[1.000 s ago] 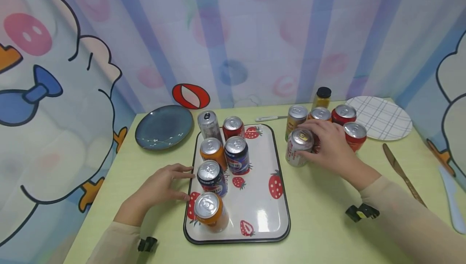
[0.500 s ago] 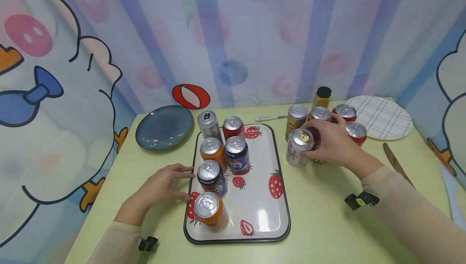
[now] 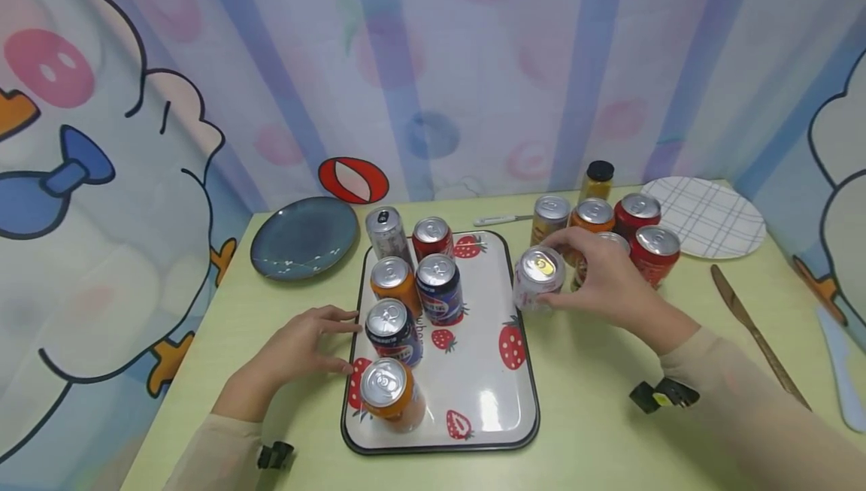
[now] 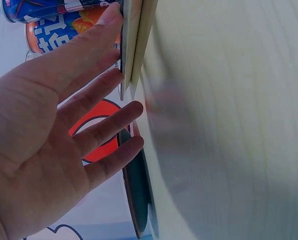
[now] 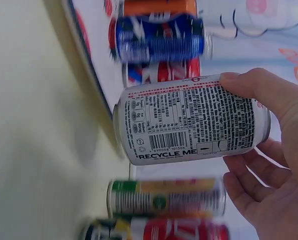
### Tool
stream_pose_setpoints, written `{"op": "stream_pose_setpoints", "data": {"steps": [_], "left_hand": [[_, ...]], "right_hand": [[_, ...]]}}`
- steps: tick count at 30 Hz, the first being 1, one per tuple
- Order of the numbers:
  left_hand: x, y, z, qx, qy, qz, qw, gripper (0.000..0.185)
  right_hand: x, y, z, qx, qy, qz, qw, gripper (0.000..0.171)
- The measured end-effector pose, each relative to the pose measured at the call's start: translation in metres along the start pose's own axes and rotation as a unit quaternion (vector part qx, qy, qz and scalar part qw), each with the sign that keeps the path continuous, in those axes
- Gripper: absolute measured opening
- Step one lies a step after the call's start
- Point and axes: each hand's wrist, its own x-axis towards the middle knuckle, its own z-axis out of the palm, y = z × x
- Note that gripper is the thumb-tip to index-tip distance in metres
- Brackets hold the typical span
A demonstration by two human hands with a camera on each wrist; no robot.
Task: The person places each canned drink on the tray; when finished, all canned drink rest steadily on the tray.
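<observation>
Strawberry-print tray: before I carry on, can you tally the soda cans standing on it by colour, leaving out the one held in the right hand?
Orange soda cans: 2
Blue soda cans: 2
Red soda can: 1
Silver soda can: 1
Total on the strawberry-print tray: 6

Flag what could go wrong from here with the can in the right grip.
The white cylindrical metal can, held by the right grip near the edge of the white rectangular strawberry-print tray, could catch that edge and tip. Swung too far, it might knock over the nearest upright dark-blue metal can. The left grip, at the tray's opposite edge, might nudge the tray.
</observation>
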Motion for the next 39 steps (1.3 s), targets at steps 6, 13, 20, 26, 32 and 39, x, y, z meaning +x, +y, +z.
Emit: {"op": "stream_pose_setpoints", "data": {"steps": [6,13,20,26,32,39], "left_hand": [[-0.002,0.001,0.000,-0.004,0.001,-0.001,1.0000,0.061],[-0.002,0.000,-0.001,-0.002,0.002,-0.002,1.0000,0.060],[-0.002,-0.001,0.000,-0.006,0.000,-0.002,1.0000,0.062],[-0.001,0.000,0.001,-0.005,-0.001,-0.004,1.0000,0.062],[-0.002,0.000,0.000,-0.001,0.000,-0.004,1.0000,0.063],[-0.002,-0.001,0.001,-0.001,0.000,0.000,1.0000,0.062]], "right_hand": [[-0.005,-0.027,0.019,0.054,-0.012,-0.008,0.998,0.067],[-0.001,-0.054,0.053,0.106,-0.035,-0.013,0.994,0.066],[0.005,-0.073,0.082,0.134,-0.040,-0.020,0.990,0.065],[0.005,-0.077,0.096,0.128,-0.038,-0.023,0.991,0.067],[0.005,-0.079,0.102,0.134,-0.037,-0.025,0.990,0.067],[-0.001,-0.071,0.089,0.103,-0.057,-0.007,0.993,0.071]]}}
